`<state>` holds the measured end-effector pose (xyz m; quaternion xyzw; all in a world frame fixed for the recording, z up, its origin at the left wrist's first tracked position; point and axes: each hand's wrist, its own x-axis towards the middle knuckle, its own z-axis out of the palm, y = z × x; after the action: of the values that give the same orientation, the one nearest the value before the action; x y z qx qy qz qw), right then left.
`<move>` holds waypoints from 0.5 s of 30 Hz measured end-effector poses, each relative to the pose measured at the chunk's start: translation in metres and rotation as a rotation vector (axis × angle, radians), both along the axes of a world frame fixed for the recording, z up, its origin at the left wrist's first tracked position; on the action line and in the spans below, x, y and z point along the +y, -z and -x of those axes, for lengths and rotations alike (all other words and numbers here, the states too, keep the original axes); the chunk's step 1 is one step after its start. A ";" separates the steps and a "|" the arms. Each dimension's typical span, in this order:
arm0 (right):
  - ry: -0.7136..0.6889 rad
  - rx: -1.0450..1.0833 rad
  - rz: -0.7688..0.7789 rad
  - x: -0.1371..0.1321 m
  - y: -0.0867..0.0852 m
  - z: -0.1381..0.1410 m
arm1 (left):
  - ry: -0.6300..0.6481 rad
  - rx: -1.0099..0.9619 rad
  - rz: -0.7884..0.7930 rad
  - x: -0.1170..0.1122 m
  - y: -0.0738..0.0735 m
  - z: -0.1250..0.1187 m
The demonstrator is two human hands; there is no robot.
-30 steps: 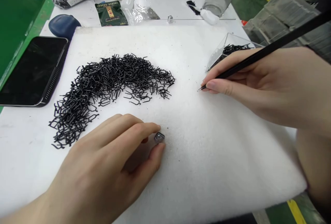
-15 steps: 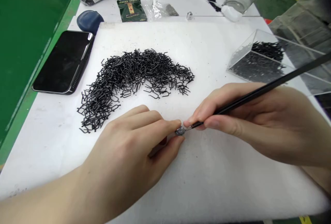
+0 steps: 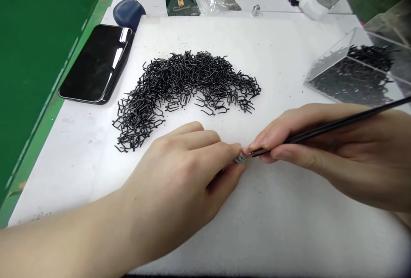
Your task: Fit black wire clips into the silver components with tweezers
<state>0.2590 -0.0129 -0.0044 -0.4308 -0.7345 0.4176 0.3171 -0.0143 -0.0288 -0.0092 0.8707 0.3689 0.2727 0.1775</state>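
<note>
My left hand (image 3: 189,175) pinches a small silvery metal part (image 3: 240,158) between thumb and forefinger, just above the white work surface. Most of that part is hidden by the fingertips. Like a pen, black tweezers (image 3: 324,129) lie in my right hand (image 3: 321,149), their fine tip at the metal part. Whether the tip grips anything there is too small to tell. Beyond my left hand, a curved heap of small black forked pieces (image 3: 189,75) spreads over the white board (image 3: 282,55).
A black phone (image 3: 96,64) and a dark blue rounded object (image 3: 129,13) are at the left. Right of the heap, a clear box (image 3: 324,66) lies tilted with black pieces inside. Along the back are a green packet (image 3: 181,0), a clear plastic bag (image 3: 215,2) and another small metal part (image 3: 256,10).
The whole scene has shifted right and slightly up in view. Both hands keep their grips, and the tweezers' tip now sits closer against the metal part.
</note>
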 end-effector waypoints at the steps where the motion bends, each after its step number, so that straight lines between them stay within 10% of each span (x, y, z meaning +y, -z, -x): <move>1: 0.007 -0.005 -0.003 0.000 0.000 -0.001 | -0.001 0.004 0.006 0.000 -0.001 0.000; 15: 0.004 0.004 -0.005 0.002 0.003 0.001 | 0.006 0.010 0.036 0.000 -0.006 -0.001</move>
<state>0.2579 -0.0108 -0.0076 -0.4305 -0.7340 0.4162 0.3206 -0.0135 -0.0287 -0.0030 0.8698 0.3720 0.2610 0.1921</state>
